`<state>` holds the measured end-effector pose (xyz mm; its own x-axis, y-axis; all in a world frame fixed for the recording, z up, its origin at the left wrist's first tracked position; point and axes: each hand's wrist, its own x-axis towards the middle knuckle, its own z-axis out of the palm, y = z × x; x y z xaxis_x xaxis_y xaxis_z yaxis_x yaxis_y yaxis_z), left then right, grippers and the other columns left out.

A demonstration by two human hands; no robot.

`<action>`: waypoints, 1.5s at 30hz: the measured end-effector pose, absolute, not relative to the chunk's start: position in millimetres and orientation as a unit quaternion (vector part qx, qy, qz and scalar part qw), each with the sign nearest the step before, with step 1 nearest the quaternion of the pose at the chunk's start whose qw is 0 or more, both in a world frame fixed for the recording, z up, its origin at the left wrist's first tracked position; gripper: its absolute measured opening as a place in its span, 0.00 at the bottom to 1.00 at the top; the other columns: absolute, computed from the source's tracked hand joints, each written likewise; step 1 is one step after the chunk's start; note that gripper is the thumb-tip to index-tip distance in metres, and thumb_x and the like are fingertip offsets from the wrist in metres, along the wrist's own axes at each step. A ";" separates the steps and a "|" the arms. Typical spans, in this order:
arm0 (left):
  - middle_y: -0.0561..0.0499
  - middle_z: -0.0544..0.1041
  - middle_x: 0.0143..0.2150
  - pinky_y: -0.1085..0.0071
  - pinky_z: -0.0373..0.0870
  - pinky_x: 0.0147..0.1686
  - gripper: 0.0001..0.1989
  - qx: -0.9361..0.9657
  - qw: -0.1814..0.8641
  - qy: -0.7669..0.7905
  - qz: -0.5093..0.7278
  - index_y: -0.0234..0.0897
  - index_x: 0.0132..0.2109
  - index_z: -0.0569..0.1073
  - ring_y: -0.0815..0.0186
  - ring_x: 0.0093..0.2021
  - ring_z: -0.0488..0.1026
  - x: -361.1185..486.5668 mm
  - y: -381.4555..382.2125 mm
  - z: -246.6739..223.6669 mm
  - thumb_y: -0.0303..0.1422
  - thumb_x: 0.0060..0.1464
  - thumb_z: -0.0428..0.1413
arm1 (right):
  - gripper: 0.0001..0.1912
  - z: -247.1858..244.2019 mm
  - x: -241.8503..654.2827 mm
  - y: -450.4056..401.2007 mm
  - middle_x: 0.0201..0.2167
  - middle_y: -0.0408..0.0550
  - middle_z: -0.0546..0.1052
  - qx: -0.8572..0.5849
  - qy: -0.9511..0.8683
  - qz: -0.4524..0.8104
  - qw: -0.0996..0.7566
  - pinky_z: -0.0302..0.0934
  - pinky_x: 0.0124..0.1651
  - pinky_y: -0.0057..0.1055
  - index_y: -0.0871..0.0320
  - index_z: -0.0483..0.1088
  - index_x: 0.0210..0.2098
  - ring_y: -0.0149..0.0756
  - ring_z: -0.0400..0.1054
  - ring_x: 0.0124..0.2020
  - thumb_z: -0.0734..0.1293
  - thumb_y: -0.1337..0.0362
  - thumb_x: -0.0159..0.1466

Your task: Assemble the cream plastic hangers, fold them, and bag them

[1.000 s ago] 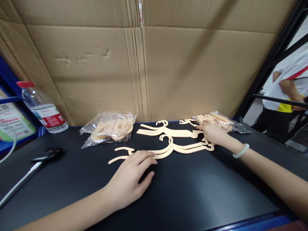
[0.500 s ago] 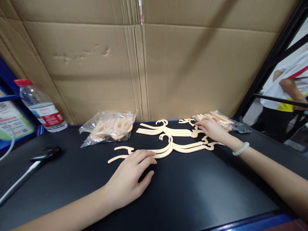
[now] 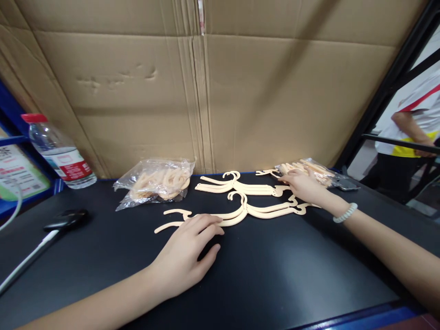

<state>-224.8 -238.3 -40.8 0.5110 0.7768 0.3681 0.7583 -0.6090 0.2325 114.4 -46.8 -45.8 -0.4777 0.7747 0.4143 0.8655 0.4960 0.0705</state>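
Note:
Cream folding hangers lie in two groups on the black table. My left hand (image 3: 192,247) rests, fingers apart, over the left arms of the nearer hangers (image 3: 271,212). Behind them are the farther hangers (image 3: 254,188), their hooks pointing toward the cardboard. My right hand (image 3: 304,187) reaches to their right end, beside a clear bag of cream sticks (image 3: 318,169). Its fingers are bent and close together; what they hold is hidden. Just left of those fingers, a thin cream piece (image 3: 266,173) lies at the back.
A clear bag of cream curved parts (image 3: 158,181) lies at the back left. Further left are a red-capped bottle (image 3: 65,158) and a black device (image 3: 65,220) with a white cable. Cardboard (image 3: 137,91) walls the back. A person (image 3: 409,133) stands beyond the right frame.
My right hand has shifted slightly right, and the small cream pieces beneath its fingertips have changed position. My left hand stays where it was.

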 end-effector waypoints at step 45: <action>0.56 0.73 0.28 0.75 0.64 0.31 0.13 0.450 0.626 0.387 0.506 0.37 0.33 0.67 0.72 0.28 0.68 -200.6 -241.1 -43.0 0.36 0.53 0.64 | 0.03 -47.5 75.3 -72.9 0.33 0.51 0.77 -0.333 -0.911 -0.063 0.234 0.64 0.42 0.41 0.59 0.74 0.35 0.46 0.67 0.39 0.70 0.67 0.61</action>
<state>-200.6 -241.1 -43.0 0.1883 0.9817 -0.0279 -0.2857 0.0819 0.9548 75.3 -72.9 -47.5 -0.6682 0.5774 0.4692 0.6369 0.7699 -0.0404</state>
